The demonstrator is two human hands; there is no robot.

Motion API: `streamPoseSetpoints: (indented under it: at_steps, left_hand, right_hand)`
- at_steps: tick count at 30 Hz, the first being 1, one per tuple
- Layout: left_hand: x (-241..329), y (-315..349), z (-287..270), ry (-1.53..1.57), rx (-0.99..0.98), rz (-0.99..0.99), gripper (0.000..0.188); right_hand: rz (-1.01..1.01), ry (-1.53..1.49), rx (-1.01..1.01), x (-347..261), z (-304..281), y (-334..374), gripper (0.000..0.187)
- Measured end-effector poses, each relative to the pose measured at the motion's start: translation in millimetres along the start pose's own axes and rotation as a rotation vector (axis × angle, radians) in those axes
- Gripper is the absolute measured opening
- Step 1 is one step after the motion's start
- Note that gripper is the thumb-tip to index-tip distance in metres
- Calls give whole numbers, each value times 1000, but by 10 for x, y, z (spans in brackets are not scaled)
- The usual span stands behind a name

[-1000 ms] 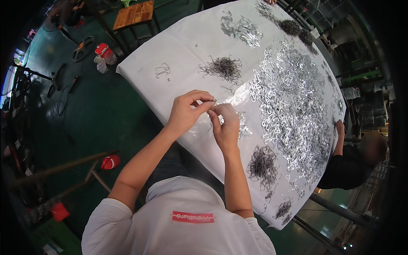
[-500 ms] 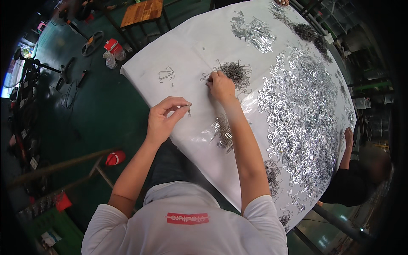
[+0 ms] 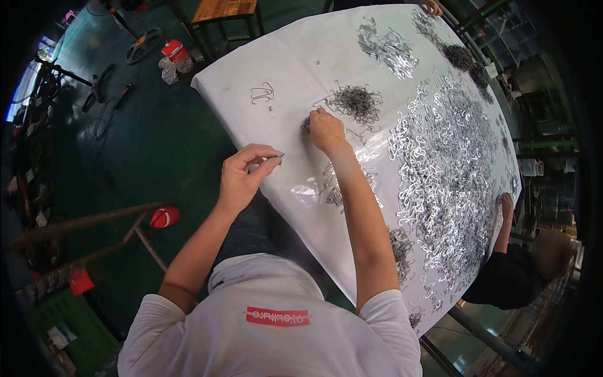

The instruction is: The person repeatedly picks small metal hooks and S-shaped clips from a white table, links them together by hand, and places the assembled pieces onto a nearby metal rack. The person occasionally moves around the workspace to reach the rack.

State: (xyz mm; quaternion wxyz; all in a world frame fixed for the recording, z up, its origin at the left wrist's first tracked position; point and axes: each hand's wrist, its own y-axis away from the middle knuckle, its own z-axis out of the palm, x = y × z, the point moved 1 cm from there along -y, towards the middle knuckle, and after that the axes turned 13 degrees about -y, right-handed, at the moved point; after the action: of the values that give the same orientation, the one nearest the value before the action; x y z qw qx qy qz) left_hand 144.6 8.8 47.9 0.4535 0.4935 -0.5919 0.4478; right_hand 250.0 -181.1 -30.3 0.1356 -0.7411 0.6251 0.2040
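Observation:
My left hand (image 3: 246,171) hovers over the table's near left edge, thumb and forefinger pinched on a tiny piece mostly hidden by the fingertips. Farther in, my right hand (image 3: 325,131) is closed just on the near side of a pile of dark wire hooks (image 3: 357,103). A thin bit of dark metal, seemingly a wire hook, shows at its fingertips. Beneath my right forearm lies a bundle of shiny metal pieces (image 3: 333,185), partly covered by the arm. A few separate hooks (image 3: 262,93) rest at the far left with a small bit (image 3: 271,109) beside them.
Shiny bent hooks (image 3: 446,169) spread widely over the right of the white-covered table (image 3: 229,78). Another silvery pile (image 3: 391,51) lies at the back. A co-worker's hand (image 3: 506,204) rests at the right edge; another hand (image 3: 433,7) shows at the far end. A wooden stool (image 3: 225,9) stands beyond.
My right hand has drawn back from the dark hook pile, toward me and left. My left hand stays pinched. The whole view has shifted slightly, and the co-worker's hand has moved a little.

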Motion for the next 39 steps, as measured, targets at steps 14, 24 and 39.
streamPoseSetpoints:
  at_steps: [14, 24, 39]
  left_hand:
    - [163, 253, 397, -139, -112, 133, 16]
    - [273, 347, 844, -203, -99, 327, 31]
    - [-611, -490, 1602, -957, -184, 293, 21]
  right_hand:
    - [251, -1560, 447, -818, -704, 1817, 18]
    - [185, -1536, 834, -680, -691, 2000, 17]
    - [60, -1375, 1001, -238, -694, 2132, 20]
